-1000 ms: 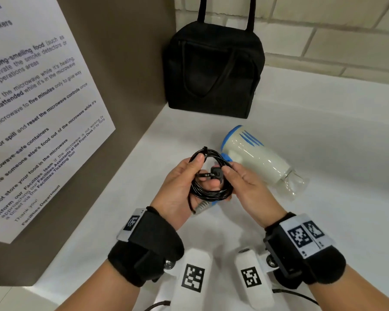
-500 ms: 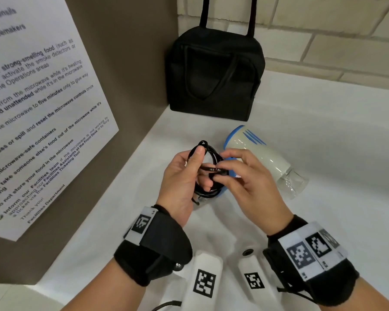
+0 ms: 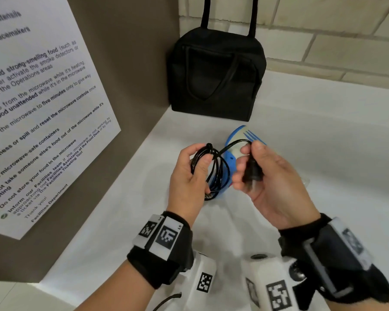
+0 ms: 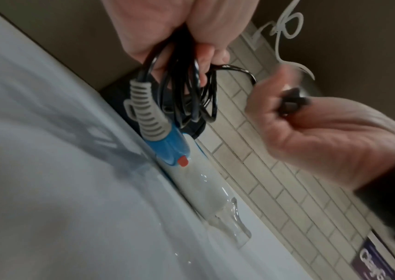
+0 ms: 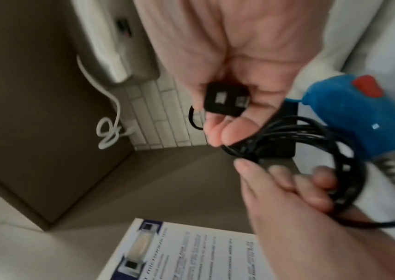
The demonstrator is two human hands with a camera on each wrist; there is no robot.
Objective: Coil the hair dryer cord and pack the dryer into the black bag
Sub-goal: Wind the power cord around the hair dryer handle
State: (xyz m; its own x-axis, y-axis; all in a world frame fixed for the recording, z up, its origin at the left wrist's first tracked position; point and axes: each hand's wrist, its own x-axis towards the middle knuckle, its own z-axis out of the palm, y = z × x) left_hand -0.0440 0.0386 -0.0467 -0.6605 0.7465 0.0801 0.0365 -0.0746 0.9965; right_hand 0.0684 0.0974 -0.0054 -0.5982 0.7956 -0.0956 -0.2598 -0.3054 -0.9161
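Note:
The white and blue hair dryer (image 3: pixel 234 151) (image 4: pixel 196 176) lies on the white counter, its clear nozzle pointing right. My left hand (image 3: pixel 189 173) grips the black cord (image 3: pixel 218 171) (image 4: pixel 186 94) (image 5: pixel 311 136) wound into several loops just above the dryer's blue handle (image 5: pixel 359 113). My right hand (image 3: pixel 263 176) pinches the black plug (image 3: pixel 253 171) (image 5: pixel 225 100) (image 4: pixel 290 104), a short length of cord running from it to the coil. The black bag (image 3: pixel 216 75) stands upright in the back corner, its handles up; whether it is open cannot be told.
A brown side wall with a white printed notice (image 3: pixel 32 108) bounds the counter (image 3: pixel 323 153) on the left. A tiled wall (image 3: pixel 323 41) runs along the back. In the wrist views a white cable (image 5: pixel 110 132) hangs by the wall.
My right hand has drawn the plug out of the coil, to the right and up, turning palm-up. The left hand keeps its hold on the loops.

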